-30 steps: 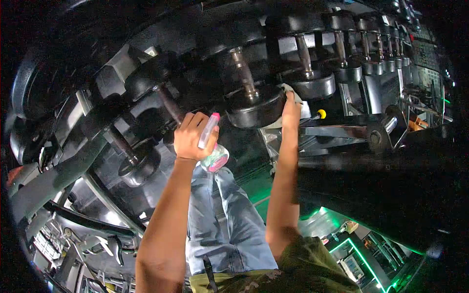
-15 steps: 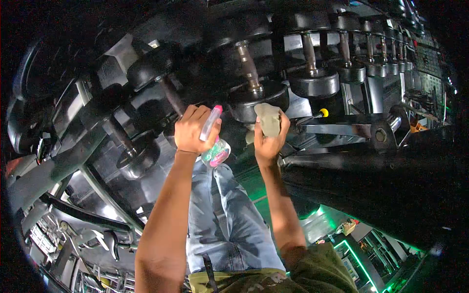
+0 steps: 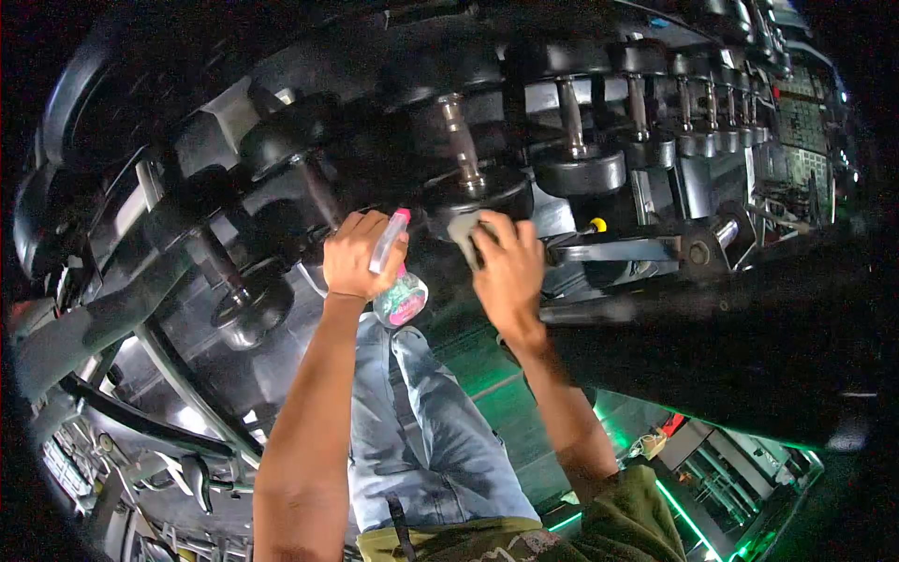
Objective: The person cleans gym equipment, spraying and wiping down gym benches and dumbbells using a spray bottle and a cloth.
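Observation:
My left hand [image 3: 354, 255] is wrapped round the neck of a spray bottle [image 3: 403, 300], a clear one with a pink nozzle tip and a pink and green label. In my right hand [image 3: 510, 272] is a greyish cloth [image 3: 464, 234], its fingers curled over it with the back of the hand towards me. The cloth is at the front end of a black dumbbell [image 3: 478, 197]; whether it touches the dumbbell I cannot tell. Just beyond my left hand lies the handle of another dumbbell [image 3: 318, 192].
More black dumbbells [image 3: 581, 173] run along the rack to the right, and one [image 3: 248, 314] sits at the left. A dark padded bench [image 3: 674, 337] with a metal bracket [image 3: 637, 249] and a yellow knob [image 3: 598, 225] is at my right. Gym machine frames [image 3: 187, 384] stand lower left.
My right hand has turned over, from palm towards me to palm down, carrying the cloth left towards the dumbbell end. My left hand still holds the spray bottle. The view has shifted slightly.

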### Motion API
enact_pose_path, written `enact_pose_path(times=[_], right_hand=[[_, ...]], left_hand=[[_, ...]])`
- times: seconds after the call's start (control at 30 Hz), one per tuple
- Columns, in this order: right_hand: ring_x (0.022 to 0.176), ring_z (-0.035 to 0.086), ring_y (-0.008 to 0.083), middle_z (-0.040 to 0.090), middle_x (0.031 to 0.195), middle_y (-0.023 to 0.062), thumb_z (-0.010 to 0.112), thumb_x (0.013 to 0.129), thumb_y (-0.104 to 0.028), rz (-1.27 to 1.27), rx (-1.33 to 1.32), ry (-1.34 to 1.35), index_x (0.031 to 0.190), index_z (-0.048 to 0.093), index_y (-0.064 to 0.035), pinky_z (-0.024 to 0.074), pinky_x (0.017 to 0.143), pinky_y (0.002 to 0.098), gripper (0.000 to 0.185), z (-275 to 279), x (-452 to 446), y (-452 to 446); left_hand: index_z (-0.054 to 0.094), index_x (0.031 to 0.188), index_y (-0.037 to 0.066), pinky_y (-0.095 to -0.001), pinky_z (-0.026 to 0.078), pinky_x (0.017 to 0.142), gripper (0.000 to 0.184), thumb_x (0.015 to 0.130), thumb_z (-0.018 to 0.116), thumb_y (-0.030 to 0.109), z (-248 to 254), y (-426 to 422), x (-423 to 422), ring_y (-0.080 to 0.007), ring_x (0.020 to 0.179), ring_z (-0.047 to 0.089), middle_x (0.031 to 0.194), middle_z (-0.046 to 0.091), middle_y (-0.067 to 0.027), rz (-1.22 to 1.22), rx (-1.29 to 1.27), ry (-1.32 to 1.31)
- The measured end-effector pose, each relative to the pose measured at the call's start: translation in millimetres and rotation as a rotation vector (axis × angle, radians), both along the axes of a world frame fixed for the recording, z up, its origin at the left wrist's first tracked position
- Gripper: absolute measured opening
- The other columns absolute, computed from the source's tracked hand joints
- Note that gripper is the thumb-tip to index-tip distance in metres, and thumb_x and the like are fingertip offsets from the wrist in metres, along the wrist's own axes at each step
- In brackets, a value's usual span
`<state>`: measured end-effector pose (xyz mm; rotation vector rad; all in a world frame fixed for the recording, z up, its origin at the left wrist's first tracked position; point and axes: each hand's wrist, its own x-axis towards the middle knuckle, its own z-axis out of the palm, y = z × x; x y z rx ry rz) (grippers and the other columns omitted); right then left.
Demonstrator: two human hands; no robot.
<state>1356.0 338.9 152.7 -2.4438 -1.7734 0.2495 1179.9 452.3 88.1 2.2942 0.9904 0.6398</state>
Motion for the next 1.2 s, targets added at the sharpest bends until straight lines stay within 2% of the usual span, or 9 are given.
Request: enact_pose_path(times=[0.1,0.17,0.3,0.47,0.63,0.7,0.9,1.03,1.2], right_hand=[[0.098,0.052,0.0261,0.057,0.118,-0.0046,0.070,0.073,-0.008,-0.061,0.089,0.025,0.097,0.070,-0.0119,0.0448,0.079,0.0399,0.024,4.9,7.7,-2.8],[0.100,0.051,0.0256,0.057,0.118,-0.0049,0.070,0.073,-0.007,-0.057,0.066,0.020,0.095,0.071,-0.0130,0.0432,0.082,0.0403,0.023,3.1,5.0,4.1],[0.103,0.048,0.0215,0.058,0.114,-0.0073,0.066,0.077,-0.016,0.197,0.016,-0.009,0.094,0.071,-0.0181,0.0356,0.085,0.0427,0.019,1.1,0.3,25.9],[0.102,0.047,0.0206,0.062,0.091,-0.0012,0.060,0.079,-0.020,0.389,-0.149,-0.224,0.072,0.072,-0.0132,0.0336,0.082,0.0423,0.016,-33.9,-35.3,51.9],[0.106,0.043,0.0212,0.062,0.085,0.0013,0.058,0.081,-0.022,0.308,-0.025,-0.175,0.077,0.073,-0.0129,0.0308,0.086,0.0405,0.018,-82.3,-44.3,55.5],[0.107,0.044,0.0202,0.062,0.094,0.0009,0.058,0.082,-0.022,0.532,-0.155,-0.288,0.083,0.072,-0.0121,0.0315,0.085,0.0393,0.017,-87.5,-36.6,51.2],[0.105,0.048,0.0168,0.057,0.110,-0.0042,0.062,0.079,-0.022,0.369,0.052,-0.116,0.093,0.072,-0.0164,0.0340,0.082,0.0405,0.017,-51.6,-20.3,41.2],[0.099,0.050,0.0184,0.056,0.111,-0.0080,0.064,0.076,-0.021,0.193,0.207,-0.036,0.100,0.070,-0.0284,0.0359,0.080,0.0422,0.025,-35.8,-2.2,14.4],[0.100,0.052,0.0263,0.056,0.112,-0.0017,0.069,0.070,-0.011,-0.138,0.398,0.148,0.106,0.071,-0.0254,0.0459,0.082,0.0426,0.038,-53.1,-18.5,-14.8]], left_hand=[[0.067,0.080,0.009,-0.0384,0.051,0.062,0.021,0.080,0.061,0.029,1.8,-0.8,-1.8,-0.0263,0.075,0.061,0.081,0.063,-0.0047,-0.005,-0.005,0.001],[0.070,0.087,0.006,-0.0406,0.052,0.066,0.022,0.080,0.060,0.025,3.9,-0.1,-1.9,-0.0317,0.072,0.063,0.085,0.068,-0.0110,-0.012,-0.067,-0.031],[0.070,0.087,0.004,-0.0411,0.052,0.066,0.024,0.079,0.061,0.025,1.8,-0.7,-0.4,-0.0322,0.072,0.063,0.083,0.067,-0.0120,0.002,-0.064,-0.038],[0.070,0.090,0.002,-0.0407,0.052,0.068,0.025,0.081,0.060,0.023,4.2,1.0,-0.1,-0.0327,0.073,0.063,0.085,0.068,-0.0129,-0.016,-0.055,-0.024],[0.070,0.091,0.003,-0.0408,0.053,0.070,0.026,0.082,0.059,0.025,0.1,-0.5,-0.3,-0.0326,0.075,0.064,0.087,0.068,-0.0128,0.018,-0.049,-0.010],[0.070,0.091,0.004,-0.0408,0.053,0.071,0.026,0.082,0.059,0.026,0.3,-1.3,0.3,-0.0325,0.076,0.064,0.088,0.069,-0.0127,0.018,-0.062,-0.014],[0.070,0.091,0.006,-0.0412,0.053,0.070,0.026,0.083,0.058,0.027,0.9,-1.0,-0.5,-0.0328,0.077,0.064,0.089,0.068,-0.0117,-0.013,-0.027,-0.018],[0.070,0.090,0.006,-0.0391,0.051,0.066,0.026,0.082,0.059,0.029,-0.5,1.4,2.6,-0.0293,0.076,0.061,0.085,0.066,-0.0083,-0.033,-0.014,-0.019],[0.068,0.088,0.004,-0.0399,0.051,0.068,0.033,0.088,0.055,0.034,5.1,2.3,1.5,-0.0311,0.077,0.060,0.087,0.065,-0.0096,-0.070,-0.030,0.025]])
